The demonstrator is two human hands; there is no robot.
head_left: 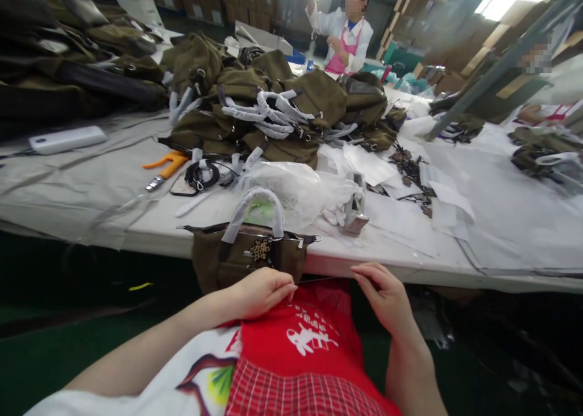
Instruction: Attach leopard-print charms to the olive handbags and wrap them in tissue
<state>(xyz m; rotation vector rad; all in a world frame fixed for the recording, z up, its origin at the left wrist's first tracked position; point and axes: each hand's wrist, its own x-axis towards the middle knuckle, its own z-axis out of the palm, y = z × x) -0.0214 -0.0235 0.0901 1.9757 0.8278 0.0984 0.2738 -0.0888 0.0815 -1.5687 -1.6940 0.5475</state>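
A thin dark thread point(322, 280) runs nearly level between my two hands, in front of my red apron. My left hand point(264, 291) is closed in a pinch at one end of it, just before the lower part of an olive-green handbag point(204, 261). My right hand point(381, 291) pinches the other end, near the table edge. Leaning at the table's front edge, the bag has a grey-wrapped handle point(279, 212) standing up and a gold-brown snowflake-shaped charm point(260, 250) on its front. My left hand hides part of the bag's bottom.
Behind the bag lie a clear plastic bag point(291, 188), a metal block-like holder point(354, 212) and an orange-handled tool point(167, 168). Olive bags point(319, 97) are heaped across the white table point(405, 261). Dark charms point(407, 164) lie on paper at right. A person in a pink apron point(346, 48) stands opposite.
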